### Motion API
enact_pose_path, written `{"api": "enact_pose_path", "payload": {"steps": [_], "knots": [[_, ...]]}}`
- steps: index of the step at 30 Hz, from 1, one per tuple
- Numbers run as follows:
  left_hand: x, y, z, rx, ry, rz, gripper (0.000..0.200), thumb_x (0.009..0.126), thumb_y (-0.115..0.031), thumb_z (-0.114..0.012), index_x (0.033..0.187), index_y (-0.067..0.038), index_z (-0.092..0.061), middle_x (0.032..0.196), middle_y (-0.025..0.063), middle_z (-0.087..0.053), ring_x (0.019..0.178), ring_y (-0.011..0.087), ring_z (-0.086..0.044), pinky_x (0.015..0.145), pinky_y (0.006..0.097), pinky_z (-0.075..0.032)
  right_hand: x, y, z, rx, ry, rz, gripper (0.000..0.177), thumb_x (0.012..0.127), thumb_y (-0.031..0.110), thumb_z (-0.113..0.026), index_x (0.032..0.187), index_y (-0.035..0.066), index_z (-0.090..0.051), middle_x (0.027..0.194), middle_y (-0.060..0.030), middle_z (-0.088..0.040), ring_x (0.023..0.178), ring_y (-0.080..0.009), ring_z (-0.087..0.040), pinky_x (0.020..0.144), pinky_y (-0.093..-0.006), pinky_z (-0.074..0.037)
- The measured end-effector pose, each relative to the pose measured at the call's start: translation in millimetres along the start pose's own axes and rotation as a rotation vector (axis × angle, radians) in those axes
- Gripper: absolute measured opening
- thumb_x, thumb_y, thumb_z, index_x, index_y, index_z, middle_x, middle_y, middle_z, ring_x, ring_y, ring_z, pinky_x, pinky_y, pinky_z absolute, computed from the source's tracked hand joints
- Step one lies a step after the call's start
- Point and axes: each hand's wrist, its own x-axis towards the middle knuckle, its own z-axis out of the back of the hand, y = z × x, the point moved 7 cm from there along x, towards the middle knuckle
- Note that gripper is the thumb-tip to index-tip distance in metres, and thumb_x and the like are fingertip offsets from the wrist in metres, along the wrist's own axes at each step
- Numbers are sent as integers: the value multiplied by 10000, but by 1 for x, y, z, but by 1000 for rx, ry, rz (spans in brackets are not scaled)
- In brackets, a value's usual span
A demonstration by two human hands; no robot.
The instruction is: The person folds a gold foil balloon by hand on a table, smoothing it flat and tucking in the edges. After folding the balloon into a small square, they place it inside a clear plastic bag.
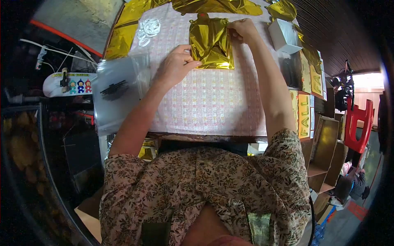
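A shiny gold foil piece [211, 43], folded to a rough rectangle, lies on the checked cloth [209, 102] near the top middle of the view. My left hand [179, 63] rests at its left edge, the thumb on its lower left corner and the fingers bent beside it. At the foil's upper right corner is my right hand [243, 30], its fingers closed together on the edge. The right fingertips are partly hidden. A pile of white ribbon loops [148, 29] lies to the left of the foil.
Clear plastic bags [119, 96] overlap the table's left edge. A white box [284, 37] and boxes marked FALL [303, 116] stand along the right. More gold foil [217, 7] lies across the far side. A red chair [358, 125] is farther right.
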Motion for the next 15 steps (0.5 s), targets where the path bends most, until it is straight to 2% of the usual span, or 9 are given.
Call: {"api": "enact_pose_path", "payload": {"steps": [4,6,7,9,10,12,13,15], "knots": [[1,2,-1,-7,-7,-22,253,873,-247,-791,791,-8,-767,1290,142,-660,1047,305,-673,887,395,-522,5,-7,-1,128,19,-148,180,882,172,-789,841,-2,-764,596,-44,-599,452,-124,-478,406,-275,-333],[1,1,0,3,1,8,254,872,-247,-791,789,-9,-768,1292,146,-660,1047,305,-674,888,396,-522,12,-16,4,75,76,-162,164,889,181,-779,860,19,-773,639,-71,-655,494,-141,-585,411,-305,-414],[1,1,0,12,10,36,254,872,-248,-791,786,-10,-768,1295,149,-659,1047,306,-675,888,396,-522,13,-23,6,73,74,-168,164,889,181,-779,860,19,-773,639,-71,-655,494,-141,-585,411,-305,-414],[1,1,-1,28,44,23,242,883,-224,-789,831,11,-767,1321,145,-631,1035,276,-674,879,376,-525,12,-19,16,2,-45,23,251,937,267,-731,920,24,-789,743,-146,-741,646,-249,-727,540,-405,-557],[2,1,-2,49,73,10,235,894,-201,-788,876,32,-767,1347,142,-602,1024,247,-672,869,356,-528,9,-24,18,-4,-43,21,251,937,267,-731,920,24,-789,743,-146,-741,646,-249,-727,540,-405,-557],[2,-3,1,59,55,-2,244,892,-211,-790,868,31,-767,1344,143,-606,1020,252,-674,870,357,-527,-47,23,28,-545,-326,501,365,978,354,-667,1069,19,-778,885,-177,-782,847,-368,-769,712,-512,-605],[1,-5,2,74,42,-17,254,891,-221,-793,859,30,-768,1342,144,-611,1017,257,-675,870,358,-526,-70,23,15,-617,-255,376,477,1030,395,-580,1338,42,-660,1190,-208,-736,1166,-416,-677,986,-562,-526],[2,-2,2,71,32,-15,264,891,-229,-794,851,30,-767,1339,149,-615,1024,262,-674,864,360,-528,-134,43,-24,-949,-277,816,570,1059,396,-530,1518,62,-472,1533,-201,-510,1427,-382,-477,1166,-579,-362]]}}
